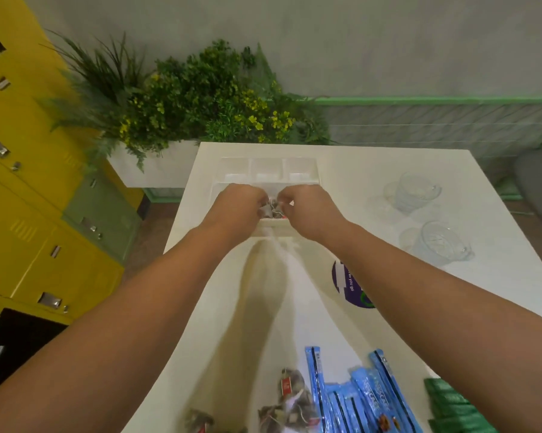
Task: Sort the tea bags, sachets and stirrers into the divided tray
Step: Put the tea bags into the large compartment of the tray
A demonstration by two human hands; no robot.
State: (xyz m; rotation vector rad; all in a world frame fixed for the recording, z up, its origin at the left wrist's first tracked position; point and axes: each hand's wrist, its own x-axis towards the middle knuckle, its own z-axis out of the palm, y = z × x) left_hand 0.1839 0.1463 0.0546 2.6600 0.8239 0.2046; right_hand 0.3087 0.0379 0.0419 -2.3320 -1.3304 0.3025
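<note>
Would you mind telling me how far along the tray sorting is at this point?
Early on. The left hand and right hand pinch tea bags over a near compartment of the divided tray; its three far compartments look empty. Loose tea bags, blue sachets and green packets wait on the table.

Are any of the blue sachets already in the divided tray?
No: the blue sachets in view lie on the table at its near end, and the divided tray shows no blue in its visible compartments.
</note>
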